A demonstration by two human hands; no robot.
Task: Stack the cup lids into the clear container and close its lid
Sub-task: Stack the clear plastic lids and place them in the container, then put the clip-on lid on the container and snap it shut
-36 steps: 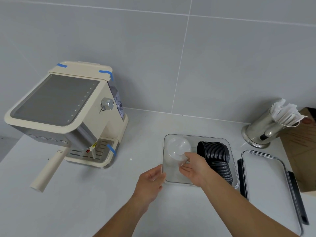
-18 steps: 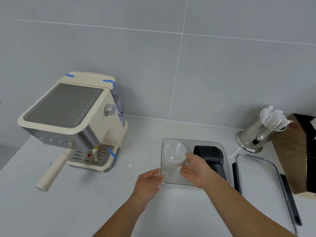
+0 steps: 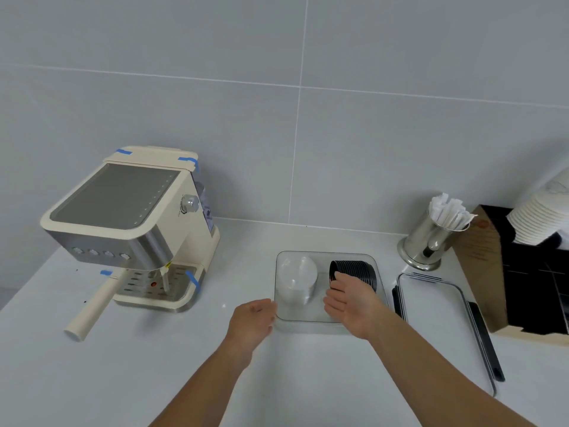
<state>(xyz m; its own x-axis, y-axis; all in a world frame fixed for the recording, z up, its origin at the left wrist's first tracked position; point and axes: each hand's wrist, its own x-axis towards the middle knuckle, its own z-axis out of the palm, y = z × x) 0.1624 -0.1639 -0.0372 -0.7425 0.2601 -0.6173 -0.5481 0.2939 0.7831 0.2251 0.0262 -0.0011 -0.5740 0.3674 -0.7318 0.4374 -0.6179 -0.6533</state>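
- The box point(image 3: 328, 322) sits at centre frame on the counter point(image 3: 154, 365), with clear lids point(image 3: 297, 280) stacked in its left half and black lids point(image 3: 358, 269) in its right.
- The box lid point(image 3: 437, 315) lies flat just right of the box, not yet fitted.
- The lids look thin, light and springy; a nested stack probably slips apart, so hold it at both ends.
- The box lid looks stiff; take it by its long edges.
- Left hand point(image 3: 251, 323) rests against the box's left wall, fingers loosely curled, gripping nothing.
- Right hand point(image 3: 354, 300) hovers over the box, palm left, fingers straight, tips near the black lids; contact unclear.
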